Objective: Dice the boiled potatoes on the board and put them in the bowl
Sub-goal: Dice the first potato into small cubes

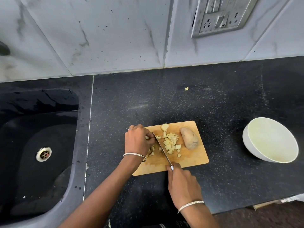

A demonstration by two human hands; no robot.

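A wooden cutting board point(194, 159) lies on the black counter. Several pale potato dice point(171, 142) are heaped at its middle. One whole unpeeled potato point(189, 140) lies at the board's right side. My left hand point(137, 140) curls over potato pieces at the board's left edge, holding them down. My right hand point(182, 185) grips the handle of a knife point(162, 149), whose blade runs diagonally across the board right beside the left fingers. A white bowl point(251, 145) stands on the counter to the right, tilted toward me, with nothing visible inside.
A black sink point(19, 145) with a steel drain point(44, 154) fills the left side. One stray potato bit point(186, 88) lies on the counter behind the board. Tiled wall with a socket plate point(220, 15) rises at the back. The counter edge runs at lower right.
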